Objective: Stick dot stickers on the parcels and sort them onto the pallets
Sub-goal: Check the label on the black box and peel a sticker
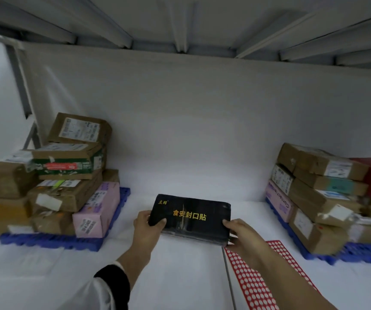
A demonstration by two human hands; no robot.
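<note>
Both hands clamped on one black parcel (191, 218): left hand (146, 229) on its near-left corner, thumb over the top face; right hand (243, 237) on its near-right corner, fingers wrapped round the edge. Held flat at the centre of view, over the white bench (180, 276), between the two blue pallets. Looked glossy, wrapped in film, so judged slippery on the faces and better gripped by edges and corners, as here. Corners kept square under the fingers: probably stiff, boxy, light enough for a thumb-and-finger hold. No dot seen on the top face. Sticker sheet (258, 285), red with white dots, lay at 5 o'clock, partly under the right forearm. Left pallet (57, 241) at 9 o'clock and right pallet (323, 257) at 3 o'clock, each stacked with boxes.
</note>
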